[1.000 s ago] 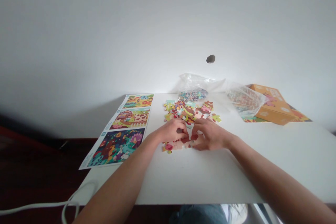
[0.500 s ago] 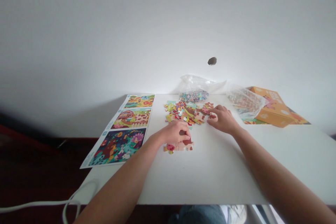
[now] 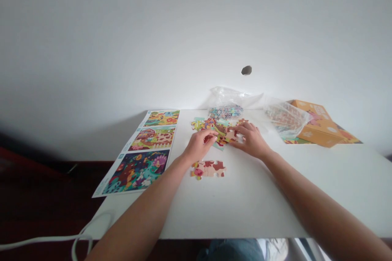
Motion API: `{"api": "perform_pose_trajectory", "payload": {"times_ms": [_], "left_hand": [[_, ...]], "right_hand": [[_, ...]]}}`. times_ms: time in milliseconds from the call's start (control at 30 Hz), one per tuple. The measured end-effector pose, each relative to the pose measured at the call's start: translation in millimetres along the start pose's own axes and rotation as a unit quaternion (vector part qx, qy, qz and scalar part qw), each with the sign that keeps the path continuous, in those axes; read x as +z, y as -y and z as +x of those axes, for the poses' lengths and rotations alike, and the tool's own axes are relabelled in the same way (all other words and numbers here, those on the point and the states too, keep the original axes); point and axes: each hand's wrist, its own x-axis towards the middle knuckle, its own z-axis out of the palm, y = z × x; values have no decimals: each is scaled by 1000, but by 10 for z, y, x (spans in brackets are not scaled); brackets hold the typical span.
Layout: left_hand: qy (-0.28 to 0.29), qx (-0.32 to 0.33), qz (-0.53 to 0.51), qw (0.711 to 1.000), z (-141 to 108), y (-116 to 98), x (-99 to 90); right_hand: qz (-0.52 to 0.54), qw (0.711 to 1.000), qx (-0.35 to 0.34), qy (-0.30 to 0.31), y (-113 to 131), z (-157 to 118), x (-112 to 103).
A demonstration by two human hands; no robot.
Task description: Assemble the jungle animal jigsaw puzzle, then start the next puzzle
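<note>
A heap of colourful puzzle pieces (image 3: 221, 126) lies on the white table (image 3: 239, 204). At the heap's front left, my left hand (image 3: 200, 143) has its fingers closed together; what they hold, if anything, is too small to name. My right hand (image 3: 248, 139) rests over the heap's right side with thumb and fingers apart, touching pieces there. Nearer the front lies a small joined section of puzzle (image 3: 209, 169) showing a brown-spotted cow and a pink snout, with neither hand on it.
On the left lies a sheet with three printed pictures (image 3: 139, 153). Behind the heap is a clear bag of pieces (image 3: 226, 110), with another bag (image 3: 286, 118) beside an orange box (image 3: 321, 124) at the right. A white cable (image 3: 39, 237) hangs at the lower left.
My left hand has moved back from the joined cow section to the heap, uncovering that section. My right hand has shifted slightly left over the pieces.
</note>
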Motion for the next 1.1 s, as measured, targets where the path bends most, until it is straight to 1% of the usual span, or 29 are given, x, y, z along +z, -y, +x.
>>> {"api": "perform_pose_trajectory", "payload": {"times_ms": [100,167,233,300,367,467,533,567,667,767,833,900,967,1033,1100], "left_hand": [[-29,-26,6,999,10,21,4],[-32,-29,10,999,11,33,8],[-32,-28,10,999,10,39,14],[-32,-26,4,999,8,38,24],[-29,-21,-12,999,6,27,36],[-25,-13,-48,998,5,-7,50],[-18,-9,-74,997,4,-37,53],[-13,-9,-86,996,3,-54,53],[9,-28,-131,991,-6,-101,47],[74,-50,-172,981,-18,-131,46],[102,-49,-178,977,-21,-138,51],[96,-50,-182,977,-17,-140,59],[87,-54,-193,976,-7,-147,64],[88,-60,-212,971,3,-161,64],[72,-71,-235,967,13,-174,63]], "right_hand": [[35,999,26,2,-24,24,37],[71,996,55,1,-48,39,65],[93,993,67,-14,-58,43,67],[103,992,60,-36,-41,34,40],[123,990,40,-47,6,15,3],[180,984,-6,-16,115,-20,-26],[213,977,-19,5,187,-38,-22],[225,974,-17,4,216,-45,-15],[258,966,9,-34,257,-47,4],[290,954,27,-71,243,-32,15],[297,952,0,-73,228,-22,25],[296,952,-43,-57,225,-19,38],[294,954,-56,-35,238,-26,50],[303,952,-25,-26,263,-40,52],[322,946,16,-21,286,-56,39]]}}
